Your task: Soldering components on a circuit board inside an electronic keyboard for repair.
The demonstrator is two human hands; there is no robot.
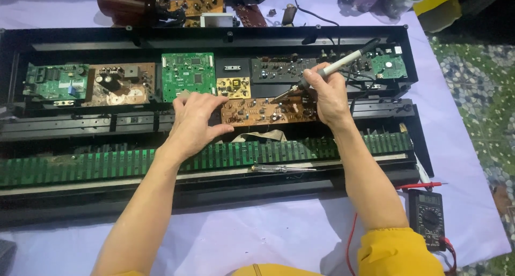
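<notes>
An opened black keyboard chassis [214,40] lies across a lilac cloth, with several circuit boards inside. My right hand [328,93] grips a white-handled soldering iron [343,62] like a pen, its tip resting on a brown circuit board [257,111] in the middle. My left hand [194,121] rests with spread fingers on the chassis just left of that brown board, holding nothing. A small yellow board [234,86] and a green board [188,75] sit behind my left hand.
A long green strip board [80,168] runs along the front, with a screwdriver [281,168] lying on the rail. A black multimeter [427,218] with red leads sits at the right. More boards [86,84] fill the left bay. Loose parts and a brown round object [126,5] lie behind.
</notes>
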